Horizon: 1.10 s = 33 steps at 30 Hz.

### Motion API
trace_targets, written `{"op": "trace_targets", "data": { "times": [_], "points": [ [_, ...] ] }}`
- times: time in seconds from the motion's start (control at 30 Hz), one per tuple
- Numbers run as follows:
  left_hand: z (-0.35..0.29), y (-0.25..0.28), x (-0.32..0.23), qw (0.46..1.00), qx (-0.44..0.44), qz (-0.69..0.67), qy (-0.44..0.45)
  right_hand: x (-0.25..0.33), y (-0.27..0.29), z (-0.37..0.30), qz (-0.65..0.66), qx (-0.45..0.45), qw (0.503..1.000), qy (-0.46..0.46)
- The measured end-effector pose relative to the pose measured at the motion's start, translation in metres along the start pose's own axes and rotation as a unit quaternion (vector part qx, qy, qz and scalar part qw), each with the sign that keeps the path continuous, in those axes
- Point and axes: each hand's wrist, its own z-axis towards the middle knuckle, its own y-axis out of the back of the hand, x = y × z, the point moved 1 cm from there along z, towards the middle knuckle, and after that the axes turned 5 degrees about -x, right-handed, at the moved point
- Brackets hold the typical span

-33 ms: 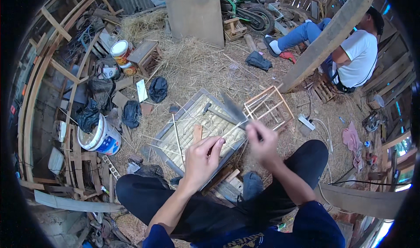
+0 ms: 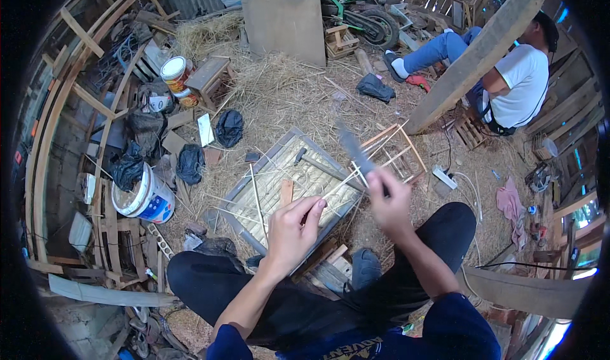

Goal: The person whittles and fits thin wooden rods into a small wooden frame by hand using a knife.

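Trimming of a thin pale strip (image 2: 343,184) with a knife (image 2: 353,149), judged from pose only; could not confirm contact because of blade blur. For the next move, judged to call for a steady pinch and an edge kept clear of the left hand (image 2: 292,230). Logged left to right. Beyond and left of that hand, saw a loose stick (image 2: 258,195) lying across a slatted board (image 2: 273,155). At its fingertips, found the strip pinched between thumb and forefinger, slanting away and rightward over the board toward the knife. Between and beyond the hands, noted a hammer (image 2: 325,169) on the board. Saw hands apart, with the right hand (image 2: 391,201) wrapped round the knife's grip end. Just beyond it, recorded a wooden frame (image 2: 412,147).
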Motion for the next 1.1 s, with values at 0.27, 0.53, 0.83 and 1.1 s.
{"op": "trace_targets", "data": {
  "times": [0.27, 0.53, 0.83, 1.1],
  "points": [
    [0.005, -0.006, -0.001, 1.0, 0.009, -0.01, -0.013, 0.01, -0.006, -0.004, -0.024, 0.064, 0.998, 0.007],
    [0.005, -0.009, -0.001, 0.999, 0.025, 0.02, 0.014, 0.017, -0.016, -0.016, -0.039, 0.031, 0.999, -0.01],
    [0.001, -0.01, 0.005, 0.996, 0.052, -0.051, 0.042, 0.011, -0.014, -0.019, -0.12, 0.073, 0.989, 0.051],
    [-0.002, -0.012, 0.005, 0.991, 0.042, -0.035, 0.119, 0.024, -0.021, -0.032, -0.296, 0.098, 0.934, 0.174]
  ]
}}
